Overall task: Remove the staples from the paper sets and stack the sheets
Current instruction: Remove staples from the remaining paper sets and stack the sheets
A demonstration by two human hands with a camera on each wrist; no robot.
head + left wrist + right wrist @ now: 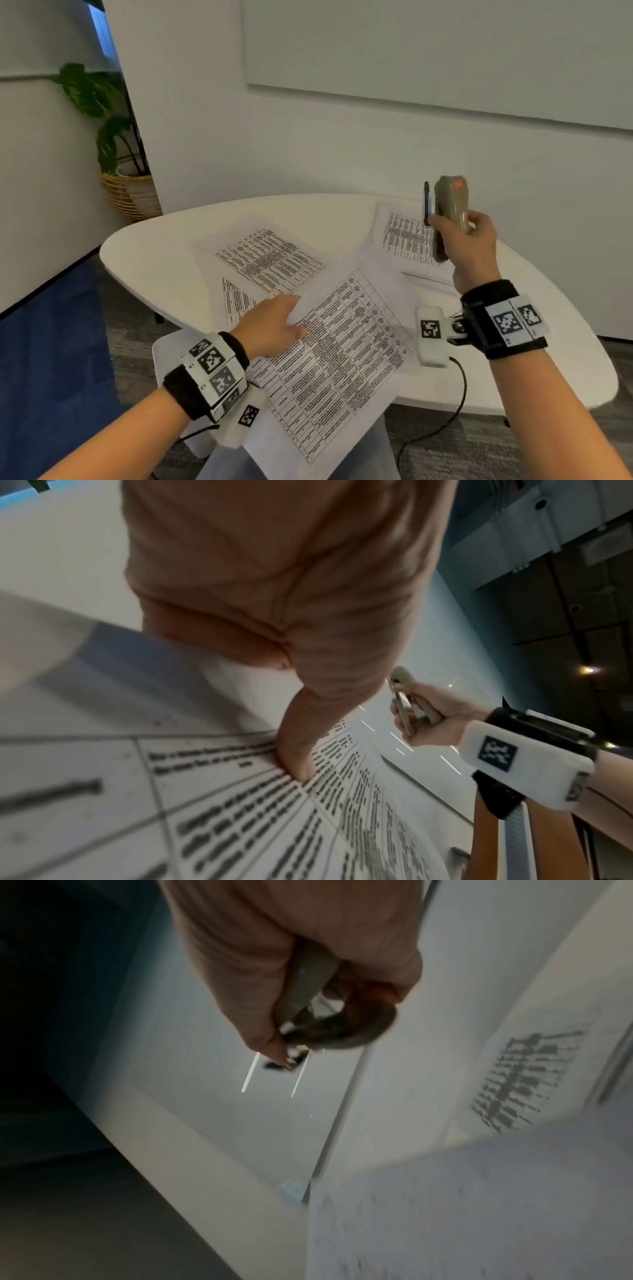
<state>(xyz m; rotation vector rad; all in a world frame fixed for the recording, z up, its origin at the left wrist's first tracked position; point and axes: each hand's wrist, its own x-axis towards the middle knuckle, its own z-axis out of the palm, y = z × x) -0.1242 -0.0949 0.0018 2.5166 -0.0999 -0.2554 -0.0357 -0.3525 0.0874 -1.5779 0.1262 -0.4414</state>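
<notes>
My left hand (274,325) pinches the upper left edge of a printed paper set (342,353), thumb on top, and holds it lifted over the table's near edge; the left wrist view shows my thumb (294,761) pressing on the print of that paper set (240,818). My right hand (466,240) is raised above the table and grips a beige stapler (450,209) that stands upright; the right wrist view shows its fingers curled round the stapler (318,1010). More printed sheets (267,260) lie flat at the table's middle, and another sheet (404,236) lies at the back right.
The white rounded table (164,260) stands against a white wall. A potted plant in a wicker basket (130,192) is at the back left. Blue carpet (44,359) covers the floor on the left. A black cable (455,404) hangs from my right wrist.
</notes>
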